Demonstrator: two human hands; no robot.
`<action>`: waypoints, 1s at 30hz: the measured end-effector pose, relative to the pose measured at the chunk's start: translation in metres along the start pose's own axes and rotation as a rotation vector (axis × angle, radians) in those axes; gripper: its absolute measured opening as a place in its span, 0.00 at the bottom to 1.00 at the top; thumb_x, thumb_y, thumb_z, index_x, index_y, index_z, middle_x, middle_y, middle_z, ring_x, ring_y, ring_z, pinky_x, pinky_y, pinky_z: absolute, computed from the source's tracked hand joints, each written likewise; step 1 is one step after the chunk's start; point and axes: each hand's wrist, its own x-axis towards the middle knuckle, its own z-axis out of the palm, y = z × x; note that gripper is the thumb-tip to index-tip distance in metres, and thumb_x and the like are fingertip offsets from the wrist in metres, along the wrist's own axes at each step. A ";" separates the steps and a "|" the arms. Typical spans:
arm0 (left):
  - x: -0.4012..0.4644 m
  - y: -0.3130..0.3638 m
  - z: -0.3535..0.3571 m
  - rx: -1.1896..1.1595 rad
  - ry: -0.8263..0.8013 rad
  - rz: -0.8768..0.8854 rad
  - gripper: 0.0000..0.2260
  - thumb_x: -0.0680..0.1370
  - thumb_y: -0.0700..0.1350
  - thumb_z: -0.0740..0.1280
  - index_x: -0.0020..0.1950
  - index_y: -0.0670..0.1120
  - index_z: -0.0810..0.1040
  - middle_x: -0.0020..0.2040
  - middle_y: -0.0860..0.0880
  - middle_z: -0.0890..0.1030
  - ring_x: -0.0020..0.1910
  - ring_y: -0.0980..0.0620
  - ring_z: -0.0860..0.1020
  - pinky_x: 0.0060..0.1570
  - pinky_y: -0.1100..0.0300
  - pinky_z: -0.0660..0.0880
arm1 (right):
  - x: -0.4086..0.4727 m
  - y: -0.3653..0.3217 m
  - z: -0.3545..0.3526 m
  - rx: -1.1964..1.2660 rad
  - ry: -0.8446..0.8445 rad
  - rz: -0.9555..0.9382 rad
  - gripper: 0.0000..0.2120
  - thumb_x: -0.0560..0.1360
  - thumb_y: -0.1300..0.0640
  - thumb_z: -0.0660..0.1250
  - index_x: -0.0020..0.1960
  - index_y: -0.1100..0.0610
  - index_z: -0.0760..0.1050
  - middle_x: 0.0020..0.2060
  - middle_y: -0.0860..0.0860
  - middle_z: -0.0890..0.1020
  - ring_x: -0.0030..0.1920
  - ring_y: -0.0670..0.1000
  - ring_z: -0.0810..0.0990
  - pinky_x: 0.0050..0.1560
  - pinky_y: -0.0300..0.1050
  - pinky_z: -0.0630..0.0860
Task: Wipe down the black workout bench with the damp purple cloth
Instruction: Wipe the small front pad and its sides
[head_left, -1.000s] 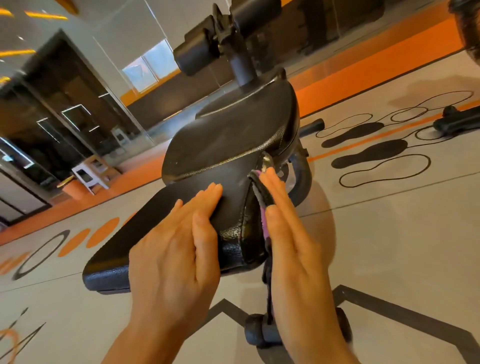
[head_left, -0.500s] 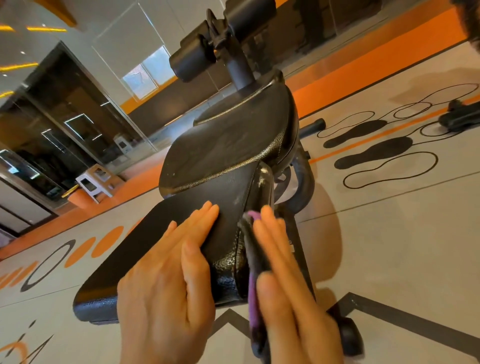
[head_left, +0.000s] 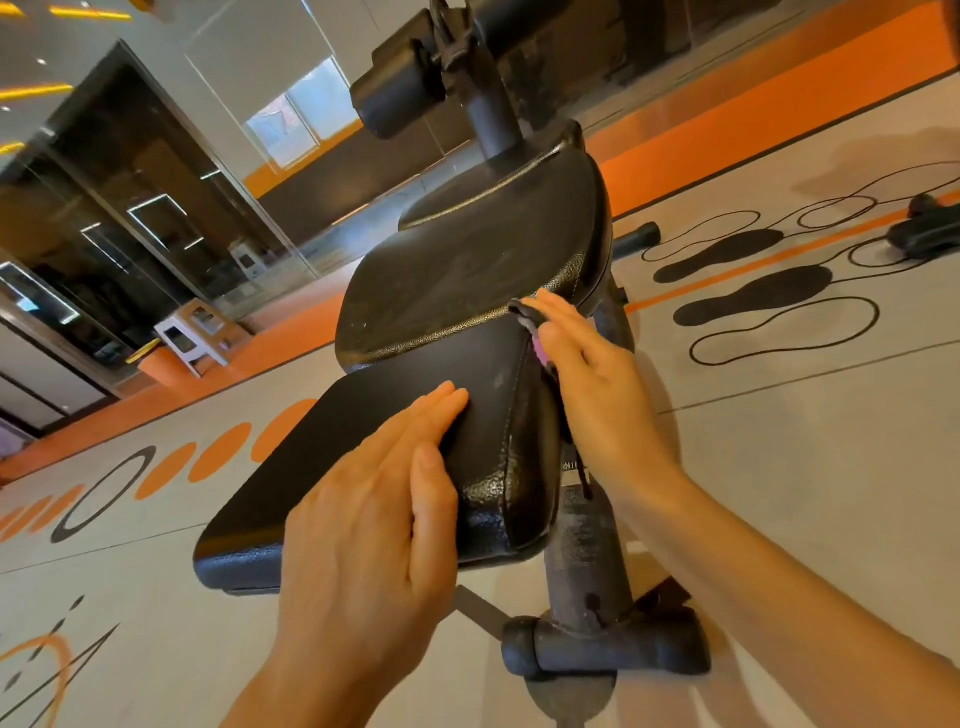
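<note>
The black workout bench (head_left: 467, 270) fills the middle of the view, its near pad low and its far pad tilted up. My left hand (head_left: 374, 519) lies flat with straight fingers on the near pad's top. My right hand (head_left: 592, 384) presses the purple cloth (head_left: 540, 353) against the pad's right side, fingers straight and reaching up to the seam between the two pads. Only a small pink-purple sliver of cloth shows under the fingers; the rest is hidden by the hand.
The bench's black post and rubber-capped foot (head_left: 608, 649) stand just below my right wrist. Padded rollers (head_left: 400, 98) top the far end. Black gear (head_left: 924, 228) lies on the floor at the right. A small white stand (head_left: 192, 332) sits far left by glass walls.
My right hand with the cloth has slid forward and up along the pad's right side, from the near end to the seam. My left hand stays flat on the pad.
</note>
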 end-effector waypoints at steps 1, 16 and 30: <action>0.001 0.000 -0.002 -0.017 -0.034 -0.005 0.28 0.77 0.64 0.38 0.71 0.63 0.67 0.63 0.59 0.79 0.60 0.58 0.77 0.62 0.55 0.74 | 0.005 -0.005 -0.005 -0.009 -0.019 0.081 0.16 0.82 0.53 0.56 0.68 0.45 0.71 0.71 0.39 0.69 0.72 0.40 0.64 0.73 0.48 0.65; 0.016 -0.009 -0.008 -0.120 -0.027 0.100 0.19 0.78 0.58 0.49 0.60 0.56 0.74 0.53 0.60 0.77 0.53 0.57 0.77 0.49 0.61 0.73 | -0.046 -0.042 -0.006 -0.218 -0.280 -0.203 0.10 0.81 0.59 0.57 0.48 0.57 0.77 0.48 0.49 0.79 0.57 0.45 0.75 0.57 0.27 0.67; 0.017 -0.008 -0.006 -0.067 -0.007 0.107 0.18 0.78 0.57 0.48 0.59 0.57 0.74 0.55 0.62 0.76 0.54 0.61 0.74 0.51 0.75 0.65 | -0.039 0.005 0.010 -0.103 -0.005 -0.291 0.14 0.82 0.47 0.53 0.65 0.35 0.68 0.65 0.30 0.70 0.71 0.35 0.63 0.72 0.36 0.60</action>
